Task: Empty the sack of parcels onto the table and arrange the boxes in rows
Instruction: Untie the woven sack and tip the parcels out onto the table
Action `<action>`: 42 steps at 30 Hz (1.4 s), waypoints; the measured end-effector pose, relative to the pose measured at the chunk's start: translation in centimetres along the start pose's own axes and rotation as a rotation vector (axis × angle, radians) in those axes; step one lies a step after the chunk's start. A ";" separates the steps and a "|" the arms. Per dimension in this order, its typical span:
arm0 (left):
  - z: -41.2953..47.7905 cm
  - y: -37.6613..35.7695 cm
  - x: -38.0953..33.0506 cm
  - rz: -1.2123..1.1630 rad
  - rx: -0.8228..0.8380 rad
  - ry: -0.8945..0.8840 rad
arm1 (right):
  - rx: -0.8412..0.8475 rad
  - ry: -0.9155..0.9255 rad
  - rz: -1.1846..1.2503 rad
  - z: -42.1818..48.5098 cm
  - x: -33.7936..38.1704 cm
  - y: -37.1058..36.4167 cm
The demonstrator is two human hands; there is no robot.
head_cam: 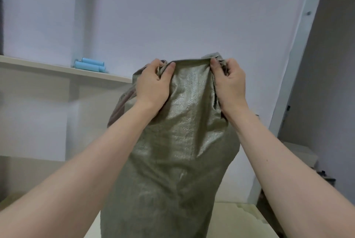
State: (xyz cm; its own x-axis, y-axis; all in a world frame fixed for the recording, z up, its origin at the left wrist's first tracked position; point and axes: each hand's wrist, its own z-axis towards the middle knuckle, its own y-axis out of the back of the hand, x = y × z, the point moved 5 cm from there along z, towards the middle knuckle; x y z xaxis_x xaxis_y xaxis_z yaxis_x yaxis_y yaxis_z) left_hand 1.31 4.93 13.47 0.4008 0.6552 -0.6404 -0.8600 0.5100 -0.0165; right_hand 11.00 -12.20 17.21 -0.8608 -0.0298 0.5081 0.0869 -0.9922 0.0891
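Observation:
A grey-green woven sack point(178, 151) hangs upright in front of me, filling the middle of the head view and running out of the bottom edge. My left hand point(152, 85) grips the sack's upper edge at its left corner. My right hand point(230, 84) grips the same edge at its right corner. Both fists are closed on bunched fabric, with the top hem stretched between them. The sack bulges lower down. No boxes show; whatever is inside is hidden. A pale table point(236, 220) lies below, behind the sack's lower part.
A pale shelf point(57, 68) runs along the wall at the left, with two light blue cylinders point(90, 64) lying on it. A white door frame point(299, 64) slants down the right side. Dark clutter point(326, 178) sits low at the right.

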 end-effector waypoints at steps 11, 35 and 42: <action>-1.7 -0.8 7.1 0.380 0.107 0.329 | 0.637 -0.208 -0.556 -4.2 -8.2 -1.1; -3.0 2.0 1.7 0.002 -0.076 0.371 | 0.046 -0.252 -0.022 -2.8 -1.6 -1.0; -1.6 0.6 -0.9 -0.221 0.019 0.151 | 0.158 -0.057 -0.141 -0.3 0.8 -0.9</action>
State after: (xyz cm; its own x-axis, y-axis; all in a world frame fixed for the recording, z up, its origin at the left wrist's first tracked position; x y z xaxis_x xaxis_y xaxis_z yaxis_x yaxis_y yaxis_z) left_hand -0.04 3.75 12.79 0.5253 0.4368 -0.7303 -0.7500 0.6430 -0.1549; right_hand 10.04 -11.40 17.29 -0.8405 0.1198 0.5284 0.0489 -0.9545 0.2942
